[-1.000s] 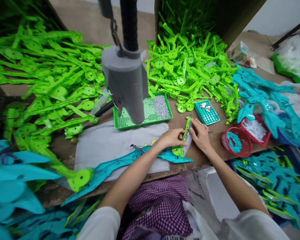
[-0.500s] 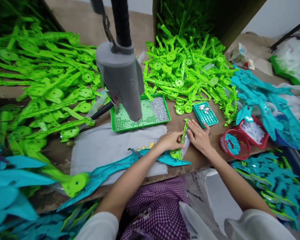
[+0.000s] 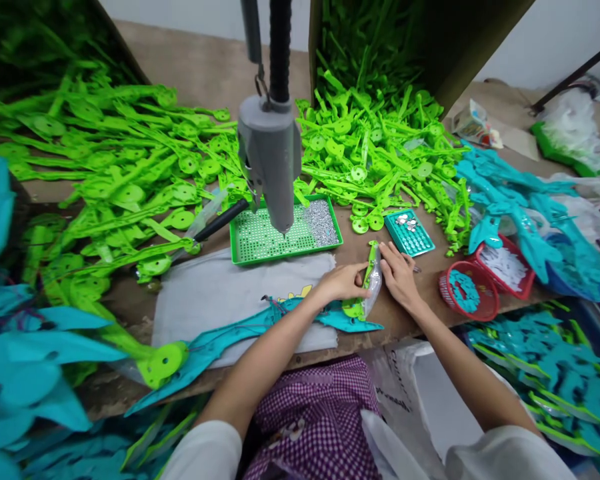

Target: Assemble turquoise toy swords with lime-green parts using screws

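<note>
My left hand (image 3: 341, 282) and my right hand (image 3: 399, 275) meet over a small bright green plastic part (image 3: 366, 283) with a clear film or bag around it, near the table's front edge. Both hands pinch it, the left from the left side, the right from the right. The part lies on the tail of a long teal plastic piece (image 3: 240, 328) that rests on a grey cloth (image 3: 220, 293). A grey hanging screwdriver tool (image 3: 273, 160) dangles above a green tray (image 3: 285, 233) of small screws, just behind my hands.
Heaps of green plastic arms (image 3: 120, 167) cover the table's left and back. A small teal tray (image 3: 410, 232) and two red baskets (image 3: 470, 293) sit to the right. Teal parts (image 3: 530, 200) pile at the right and on the left edge (image 3: 25, 360).
My hands stay on the green part, barely shifted. The view has moved, and the hanging tool now appears further right and higher, over the green tray.
</note>
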`<state>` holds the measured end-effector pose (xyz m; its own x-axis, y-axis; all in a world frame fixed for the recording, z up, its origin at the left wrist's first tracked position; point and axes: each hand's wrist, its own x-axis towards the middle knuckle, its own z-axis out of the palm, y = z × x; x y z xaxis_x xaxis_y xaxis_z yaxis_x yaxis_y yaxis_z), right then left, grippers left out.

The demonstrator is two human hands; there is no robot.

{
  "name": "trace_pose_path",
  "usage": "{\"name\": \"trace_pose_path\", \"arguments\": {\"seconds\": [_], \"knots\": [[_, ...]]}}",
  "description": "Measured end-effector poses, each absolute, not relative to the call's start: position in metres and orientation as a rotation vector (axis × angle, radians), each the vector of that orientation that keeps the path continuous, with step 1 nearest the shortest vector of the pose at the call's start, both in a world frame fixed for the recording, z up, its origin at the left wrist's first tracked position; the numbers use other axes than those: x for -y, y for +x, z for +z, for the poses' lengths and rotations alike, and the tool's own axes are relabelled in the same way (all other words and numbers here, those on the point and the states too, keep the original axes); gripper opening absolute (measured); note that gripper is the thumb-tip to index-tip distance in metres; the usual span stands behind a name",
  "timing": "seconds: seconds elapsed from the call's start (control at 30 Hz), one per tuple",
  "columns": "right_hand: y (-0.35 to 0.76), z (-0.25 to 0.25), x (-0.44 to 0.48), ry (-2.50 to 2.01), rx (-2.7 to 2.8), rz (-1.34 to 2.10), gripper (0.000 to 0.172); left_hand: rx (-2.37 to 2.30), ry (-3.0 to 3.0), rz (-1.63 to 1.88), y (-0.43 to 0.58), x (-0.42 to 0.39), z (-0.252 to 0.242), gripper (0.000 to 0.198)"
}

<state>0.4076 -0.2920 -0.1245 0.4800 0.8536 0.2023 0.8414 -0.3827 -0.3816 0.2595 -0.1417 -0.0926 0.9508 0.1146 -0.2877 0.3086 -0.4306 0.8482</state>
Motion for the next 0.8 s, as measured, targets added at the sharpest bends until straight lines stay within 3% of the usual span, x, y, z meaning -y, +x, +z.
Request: {"name": "trace_pose_path", "arguments": {"seconds": [0.37, 0.57, 0.8], "knots": [[0.416, -0.103, 0.284, -2.39, 1.689, 0.002, 0.044, -0.248, 2.187, -0.236, 0.259, 0.143, -0.084, 0.065], [0.407, -0.118, 0.304, -2.356, 1.473, -0.215, 0.041, -0.263, 2.195, -0.276, 0.259, 0.142, -0.079, 0.067], [0.394, -0.075, 0.285, -2.171, 1.115, -0.171, 0.032, -0.253, 2.171, -0.253, 0.26, 0.142, -0.084, 0.067]]}}
